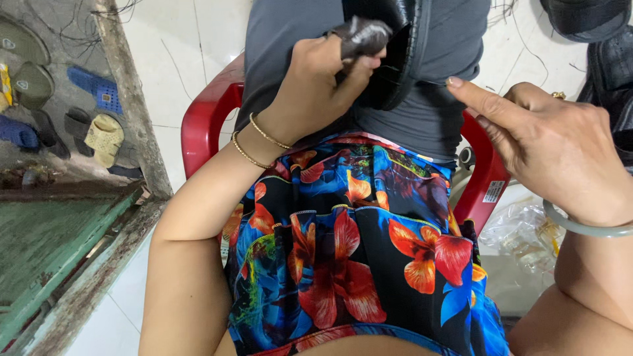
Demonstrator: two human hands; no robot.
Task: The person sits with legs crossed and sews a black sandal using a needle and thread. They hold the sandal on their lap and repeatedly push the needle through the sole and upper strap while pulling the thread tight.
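My left hand [310, 86], with two thin gold bangles at the wrist, is closed around a small dark crumpled piece [362, 34]. It presses that piece against a black curved shoe part [395, 62] lying on grey fabric [283, 39]. My right hand [554, 148], with a pale green bangle at the wrist, holds nothing. Its index finger is stretched out, with the tip just right of the black shoe part. Below both hands spreads a bright floral cloth [349, 257] in blue, red and orange.
A red plastic chair [204, 118] frames the grey and floral fabric. Several sandals [99, 135] lie on the rough ground at the left, beside a green step [46, 244]. More black shoe parts [593, 20] sit at the top right. A clear plastic bag [521, 231] lies at the right.
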